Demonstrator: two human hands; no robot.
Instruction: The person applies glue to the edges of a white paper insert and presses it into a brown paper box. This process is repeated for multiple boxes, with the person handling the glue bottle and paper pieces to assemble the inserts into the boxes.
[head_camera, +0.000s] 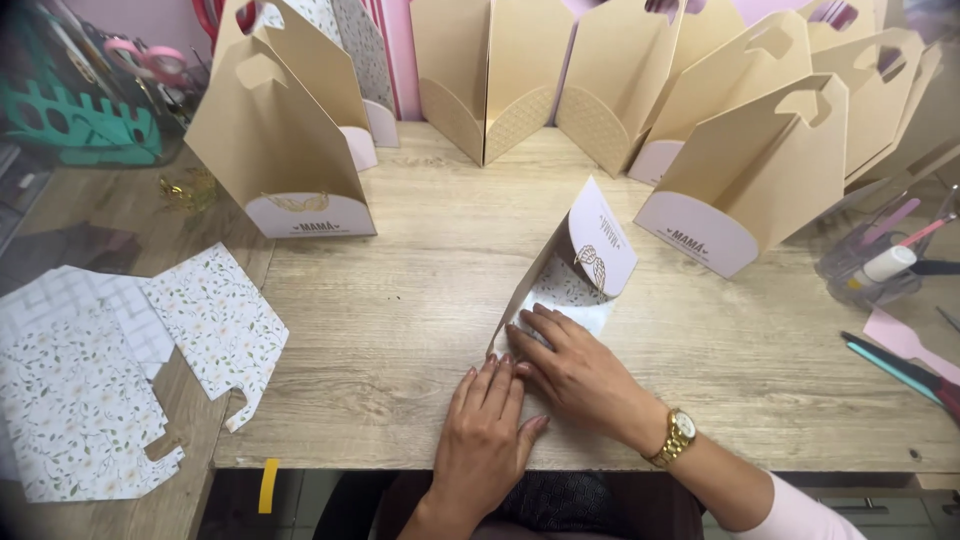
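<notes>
A partly folded kraft-card box (572, 272) is seen lying on its side on the pale wood-grain desk (400, 330), near the middle of it. Its long axis is laid obliquely, from the flattened near end under the hands up and away to the right, where a rounded lilac front flap (603, 240) with a gold leaf emblem is raised. A floral-printed paper lining (560, 295) is visible inside the open mouth of the box. The right hand (580, 375) is laid flat on the near end of the box, fingers spread and pressed down on the card, nothing being clasped; a gold wristwatch (679, 436) is worn on that wrist. The left hand (485, 435) is placed just beside it, on the nearer side, its fingertips touching the low edge of the box, palm down and likewise unclenched. The box thus extends away from both hands, and the right hand is the nearer to its body. Behind the box, finished kraft carrier boxes (275, 140) with cut-out handles are stood upright in a row. Left of the box, flat floral die-cut sheets (215, 320) are laid at the desk's edge; matte card and smooth paper are suggested throughout.
</notes>
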